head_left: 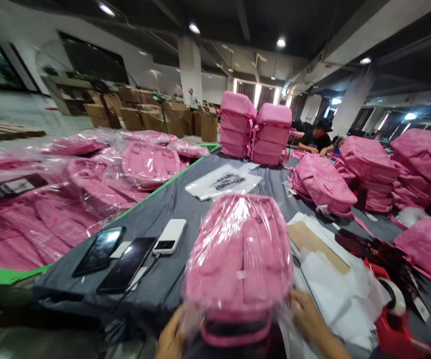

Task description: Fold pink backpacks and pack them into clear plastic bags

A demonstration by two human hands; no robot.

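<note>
Pink backpack (239, 249); clear wrap (193, 318) in both hands (172, 336); dark print (230, 181) beyond blurred.

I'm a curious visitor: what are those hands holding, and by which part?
The clear plastic over the backpack, by its near end: left hand and right hand at opposite sides.

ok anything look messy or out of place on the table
Mainly the loose white sheets, right of the wrapped pink backpack: they overlap at uneven angles beside the red tape dispenser. I see no clear spill or damage.
</note>
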